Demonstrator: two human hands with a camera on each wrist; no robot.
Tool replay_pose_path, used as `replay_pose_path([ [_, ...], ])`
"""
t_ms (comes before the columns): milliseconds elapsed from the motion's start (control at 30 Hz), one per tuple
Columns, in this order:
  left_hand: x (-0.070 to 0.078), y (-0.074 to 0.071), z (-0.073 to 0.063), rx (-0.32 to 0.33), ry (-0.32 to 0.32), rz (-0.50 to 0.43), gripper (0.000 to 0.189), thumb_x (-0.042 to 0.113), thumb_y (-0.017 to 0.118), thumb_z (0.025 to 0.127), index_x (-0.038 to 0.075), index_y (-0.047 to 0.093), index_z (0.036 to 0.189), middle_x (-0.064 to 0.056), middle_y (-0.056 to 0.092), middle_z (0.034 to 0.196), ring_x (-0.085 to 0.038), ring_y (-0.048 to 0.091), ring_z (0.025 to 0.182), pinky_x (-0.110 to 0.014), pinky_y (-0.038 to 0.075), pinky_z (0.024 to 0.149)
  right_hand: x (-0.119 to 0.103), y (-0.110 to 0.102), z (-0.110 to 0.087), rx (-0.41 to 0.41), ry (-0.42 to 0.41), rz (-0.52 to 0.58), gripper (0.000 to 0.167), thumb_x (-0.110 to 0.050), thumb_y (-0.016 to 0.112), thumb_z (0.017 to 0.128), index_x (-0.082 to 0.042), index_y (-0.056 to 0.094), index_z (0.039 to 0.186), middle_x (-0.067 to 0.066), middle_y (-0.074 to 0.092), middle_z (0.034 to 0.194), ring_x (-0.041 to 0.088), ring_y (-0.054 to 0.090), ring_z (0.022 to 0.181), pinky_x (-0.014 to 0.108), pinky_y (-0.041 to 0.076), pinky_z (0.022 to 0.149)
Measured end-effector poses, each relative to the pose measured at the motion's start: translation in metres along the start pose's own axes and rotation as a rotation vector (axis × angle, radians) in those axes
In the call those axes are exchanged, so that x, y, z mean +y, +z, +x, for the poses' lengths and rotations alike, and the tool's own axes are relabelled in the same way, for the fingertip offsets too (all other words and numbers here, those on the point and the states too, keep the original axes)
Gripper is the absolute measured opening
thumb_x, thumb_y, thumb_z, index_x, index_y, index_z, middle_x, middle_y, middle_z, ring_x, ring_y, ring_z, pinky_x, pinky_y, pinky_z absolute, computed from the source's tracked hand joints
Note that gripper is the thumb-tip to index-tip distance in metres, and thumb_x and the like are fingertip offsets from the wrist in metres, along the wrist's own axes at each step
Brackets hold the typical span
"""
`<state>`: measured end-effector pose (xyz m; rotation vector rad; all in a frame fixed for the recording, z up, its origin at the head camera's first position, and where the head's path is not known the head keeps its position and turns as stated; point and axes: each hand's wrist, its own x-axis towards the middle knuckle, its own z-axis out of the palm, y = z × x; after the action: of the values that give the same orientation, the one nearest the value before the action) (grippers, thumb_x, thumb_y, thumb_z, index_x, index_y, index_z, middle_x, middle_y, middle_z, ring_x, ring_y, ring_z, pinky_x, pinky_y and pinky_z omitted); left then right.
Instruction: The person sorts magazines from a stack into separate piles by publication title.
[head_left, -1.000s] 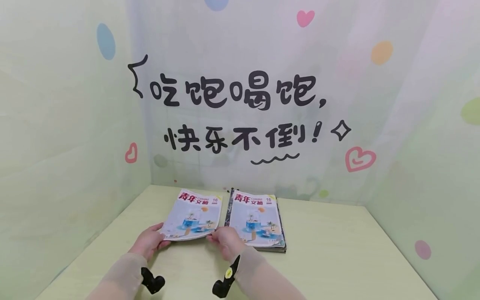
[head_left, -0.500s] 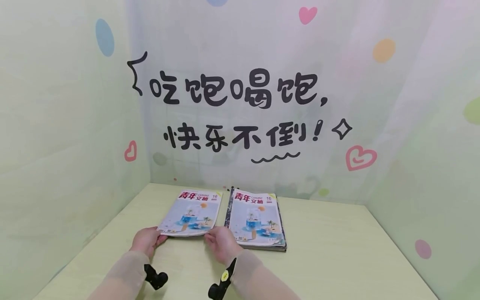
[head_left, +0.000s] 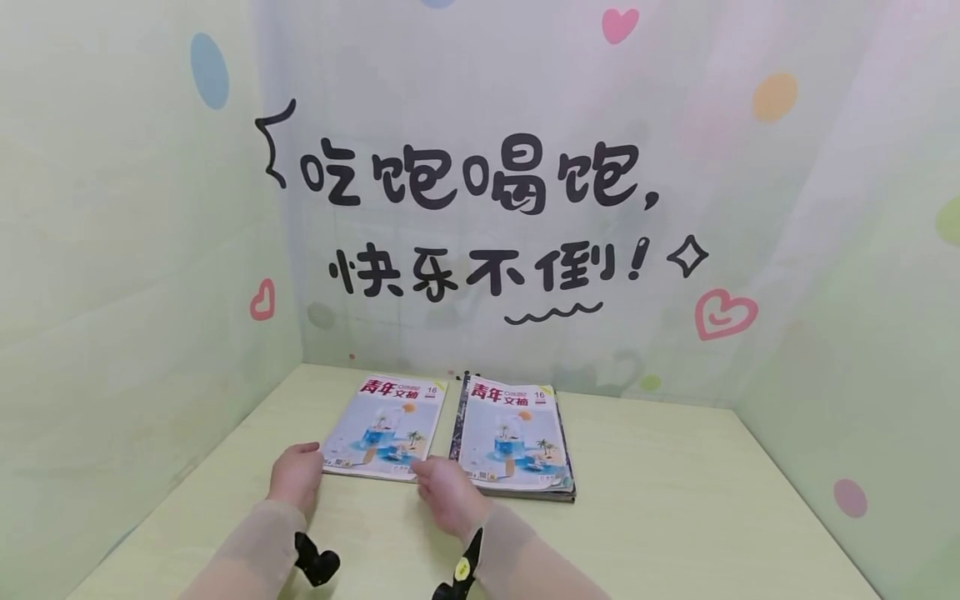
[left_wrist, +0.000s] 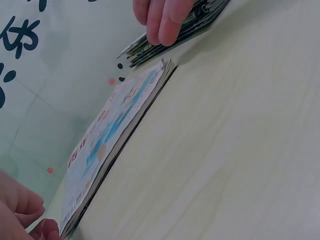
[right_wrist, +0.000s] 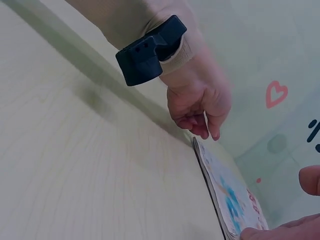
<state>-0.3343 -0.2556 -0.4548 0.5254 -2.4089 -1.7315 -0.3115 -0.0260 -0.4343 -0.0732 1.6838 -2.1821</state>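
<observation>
A magazine [head_left: 386, 429] with red title characters and a blue beach picture lies flat at the back left of the table. My left hand [head_left: 296, 477] is beside its near left corner, fingers loosely bent and holding nothing. In the right wrist view, the fingertips of this left hand [right_wrist: 200, 107] hang just off the corner. My right hand [head_left: 452, 496] is at the near right corner, fingers fairly straight. In the left wrist view, the right hand's fingers [left_wrist: 161, 22] point down past the magazine's end. A stack of magazines [head_left: 513, 437] with the same cover on top lies right of it.
The pale wooden table [head_left: 652, 500] is closed in by a back wall [head_left: 480, 350] with large black characters and by side walls with coloured dots. Each wrist wears a black camera mount, such as the left one [head_left: 317, 560].
Both hands gripped the left magazine's raised near edge a second ago. That edge has come down flat on the table, and the hands have let go, the left moving slightly outward.
</observation>
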Motion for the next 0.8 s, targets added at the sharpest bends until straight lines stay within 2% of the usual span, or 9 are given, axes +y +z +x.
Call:
replay_pose_path([
  [67,0.004,0.004,-0.003,-0.013,0.018,-0.003,0.052,0.006,0.033,0.091,-0.01,0.034,0.141,-0.035,0.028,0.143,-0.047,0.022,0.135,-0.057,0.018,0.112,-0.002,-0.004,-0.004,-0.014,-0.023,-0.054,0.069,-0.009,0.051,0.094,0.023,0.012,0.141,0.037,0.009,0.15,0.048,0.013,0.139,0.05,0.019,0.114],
  [133,0.008,0.01,-0.007,-0.021,0.034,-0.007,0.051,0.009,0.035,0.093,-0.009,0.036,0.14,-0.034,0.029,0.143,-0.047,0.023,0.134,-0.057,0.019,0.111,-0.004,-0.01,-0.007,-0.002,-0.035,-0.106,0.069,-0.01,0.054,0.093,0.021,0.016,0.142,0.036,0.016,0.15,0.047,0.022,0.137,0.05,0.025,0.113],
  [267,0.014,0.024,-0.014,-0.04,0.058,-0.01,0.048,0.013,0.041,0.096,-0.008,0.04,0.138,-0.032,0.034,0.142,-0.045,0.028,0.132,-0.056,0.024,0.11,-0.009,-0.027,-0.013,0.072,-0.054,-0.224,0.059,-0.013,0.057,0.092,0.012,0.035,0.141,0.028,0.042,0.14,0.041,0.047,0.124,0.048,0.039,0.105],
  [333,0.017,0.031,-0.017,-0.06,0.068,-0.025,0.047,0.014,0.043,0.096,-0.008,0.041,0.137,-0.031,0.036,0.141,-0.043,0.031,0.13,-0.055,0.027,0.109,-0.012,-0.037,-0.017,0.111,-0.076,-0.284,0.052,-0.013,0.057,0.092,0.008,0.043,0.138,0.023,0.052,0.131,0.038,0.054,0.115,0.05,0.042,0.101],
  [467,0.024,0.046,-0.025,-0.088,0.104,-0.018,0.045,0.014,0.046,0.096,-0.01,0.044,0.134,-0.031,0.042,0.136,-0.042,0.041,0.123,-0.055,0.034,0.104,-0.017,-0.058,-0.024,0.179,-0.151,-0.378,0.043,-0.012,0.055,0.093,0.007,0.05,0.132,0.021,0.056,0.126,0.034,0.056,0.109,0.052,0.043,0.097],
  [533,0.027,0.054,-0.029,-0.1,0.113,-0.025,0.043,0.013,0.046,0.096,-0.01,0.046,0.133,-0.03,0.044,0.134,-0.041,0.046,0.118,-0.053,0.037,0.102,-0.02,-0.069,-0.027,0.213,-0.181,-0.399,0.042,-0.011,0.053,0.094,0.008,0.05,0.131,0.024,0.054,0.129,0.035,0.055,0.112,0.052,0.043,0.098],
  [700,0.031,0.074,-0.04,-0.139,0.129,-0.032,0.038,0.012,0.048,0.097,-0.008,0.051,0.13,-0.028,0.049,0.131,-0.039,0.048,0.118,-0.051,0.041,0.1,-0.026,-0.094,-0.034,0.315,-0.204,-0.431,0.041,-0.01,0.052,0.093,0.006,0.052,0.131,0.024,0.052,0.132,0.033,0.054,0.113,0.051,0.044,0.098],
  [800,0.033,0.088,-0.046,-0.146,0.161,-0.019,0.036,0.012,0.05,0.096,-0.007,0.054,0.127,-0.027,0.052,0.129,-0.038,0.049,0.118,-0.051,0.042,0.099,-0.026,-0.108,-0.037,0.386,-0.214,-0.438,0.039,-0.009,0.052,0.093,0.007,0.053,0.13,0.024,0.052,0.131,0.032,0.054,0.111,0.049,0.046,0.096],
])
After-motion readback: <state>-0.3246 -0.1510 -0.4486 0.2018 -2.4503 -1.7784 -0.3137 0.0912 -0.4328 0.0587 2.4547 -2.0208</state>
